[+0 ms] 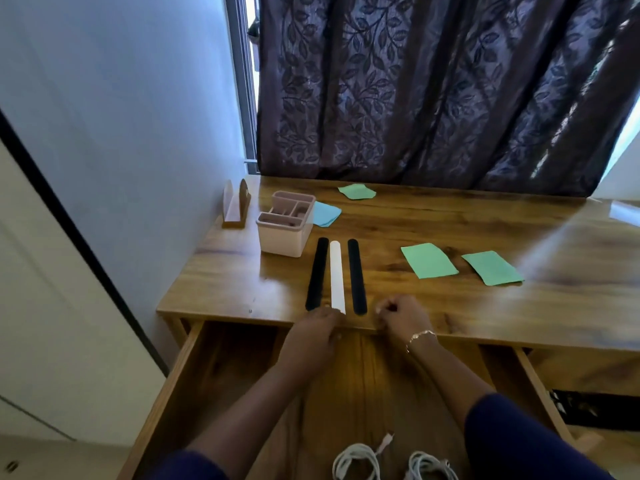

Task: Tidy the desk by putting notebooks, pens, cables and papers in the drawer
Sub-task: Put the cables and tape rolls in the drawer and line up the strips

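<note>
Three long flat strips lie side by side near the desk's front edge: a black strip [317,273], a white strip [336,277] and another black strip [356,276]. My left hand [317,329] reaches over the desk edge, and its fingertips meet the near ends of the left black strip and the white strip; the grip is hidden. To the right of the strips, my right hand [401,315] rests on the desk edge with curled fingers and nothing visible in it. The drawer [194,372] below stands open. Two white cable coils [356,462] lie at its near end.
Green papers [428,260] [492,267] [356,191] and a blue paper [325,213] lie on the wooden desk [467,220]. A pink compartment organizer [285,223] and a wooden holder [237,204] stand at the back left. A dark curtain hangs behind, and a wall is to the left.
</note>
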### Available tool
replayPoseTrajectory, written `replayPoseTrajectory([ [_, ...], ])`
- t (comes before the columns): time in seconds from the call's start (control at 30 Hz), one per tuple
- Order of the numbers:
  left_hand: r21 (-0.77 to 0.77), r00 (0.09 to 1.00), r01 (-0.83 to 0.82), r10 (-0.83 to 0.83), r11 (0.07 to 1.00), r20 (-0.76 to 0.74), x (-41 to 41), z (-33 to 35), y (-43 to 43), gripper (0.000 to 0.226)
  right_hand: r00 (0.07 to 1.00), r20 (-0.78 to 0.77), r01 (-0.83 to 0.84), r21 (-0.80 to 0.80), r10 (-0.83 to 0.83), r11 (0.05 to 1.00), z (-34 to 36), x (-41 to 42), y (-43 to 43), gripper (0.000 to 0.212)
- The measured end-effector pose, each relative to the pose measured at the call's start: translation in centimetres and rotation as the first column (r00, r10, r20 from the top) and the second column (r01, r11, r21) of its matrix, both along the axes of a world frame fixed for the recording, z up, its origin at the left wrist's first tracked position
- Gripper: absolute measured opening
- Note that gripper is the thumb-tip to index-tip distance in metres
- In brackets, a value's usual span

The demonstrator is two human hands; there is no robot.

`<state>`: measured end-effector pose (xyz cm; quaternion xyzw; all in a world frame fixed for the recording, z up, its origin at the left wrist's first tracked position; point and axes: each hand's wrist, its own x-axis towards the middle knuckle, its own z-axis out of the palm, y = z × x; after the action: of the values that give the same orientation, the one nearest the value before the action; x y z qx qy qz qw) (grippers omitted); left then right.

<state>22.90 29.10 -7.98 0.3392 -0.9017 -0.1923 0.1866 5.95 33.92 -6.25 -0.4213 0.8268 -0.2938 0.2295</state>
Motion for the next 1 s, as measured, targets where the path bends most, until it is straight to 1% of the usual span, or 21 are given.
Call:
replayPoseTrajectory([
  [0.07, -0.048, 0.993, 0.046, -0.041, 0.998, 0.109, -1.3, 0.1, -1.3, 0.038, 0.996, -0.061, 0.062, 0.015, -0.061, 0.998, 0.1, -0.3, -2.2, 0.012],
  [0.13, -0.064, 0.976, 0.087, -0.072, 0.994, 0.208, -2.2, -0.1, -2.3, 0.041, 0.990, -0.106, 0.101, 0.037, -0.096, 0.994, -0.1, -0.2, -4.0, 0.016],
  [0.2, -0.082, 0.959, 0.117, -0.092, 0.990, 0.266, -2.7, -0.4, -2.7, 0.043, 0.981, -0.148, 0.139, 0.090, -0.125, 0.986, -0.1, 0.1, -5.5, 0.022],
  [0.27, -0.090, 0.949, 0.122, -0.089, 0.988, 0.303, -2.9, -0.7, -2.8, 0.046, 0.969, -0.203, 0.173, 0.156, -0.139, 0.973, -0.2, 0.6, -6.7, 0.027],
  [0.33, -0.079, 0.944, 0.125, -0.094, 0.989, 0.316, -2.9, -0.8, -2.9, 0.048, 0.957, -0.253, 0.189, 0.182, -0.140, 0.965, -0.5, 1.1, -7.5, 0.030],
  [0.43, -0.043, 0.946, 0.132, -0.113, 0.990, 0.304, -2.9, -0.8, -3.1, 0.049, 0.953, -0.252, 0.226, 0.213, -0.170, 0.951, -0.9, 1.3, -8.4, 0.034],
  [0.57, -0.040, 0.950, 0.138, -0.121, 0.990, 0.287, -2.4, -0.8, -3.0, 0.051, 0.963, -0.149, 0.261, 0.285, -0.226, 0.922, -0.3, 0.7, -8.9, 0.033],
  [0.73, -0.031, 0.966, 0.138, -0.128, 0.990, 0.227, -2.1, -1.2, -3.4, 0.050, 0.951, -0.064, 0.309, 0.282, -0.304, 0.908, -0.4, 0.0, -9.3, 0.027],
  [0.8, -0.034, 0.968, 0.139, -0.129, 0.990, 0.216, -2.2, -1.5, -3.5, 0.049, 0.955, -0.015, 0.287, 0.301, -0.296, 0.909, -0.2, -0.6, -8.8, 0.027],
  [0.87, -0.042, 0.973, 0.122, -0.112, 0.992, 0.200, -2.3, -1.7, -3.5, 0.048, 0.958, 0.081, 0.243, 0.288, -0.276, 0.926, -0.1, -1.6, -8.1, 0.028],
  [0.93, -0.053, 0.979, 0.101, -0.090, 0.993, 0.186, -2.5, -1.8, -3.6, 0.046, 0.914, 0.267, 0.255, 0.207, -0.305, 0.944, -0.1, -2.8, -6.8, 0.028],
  [1.0, -0.046, 0.986, 0.072, -0.064, 0.996, 0.155, -2.6, -1.6, -3.6, 0.041, 0.867, 0.378, 0.280, 0.170, -0.325, 0.945, 0.4, -3.6, -5.0, 0.021],
])
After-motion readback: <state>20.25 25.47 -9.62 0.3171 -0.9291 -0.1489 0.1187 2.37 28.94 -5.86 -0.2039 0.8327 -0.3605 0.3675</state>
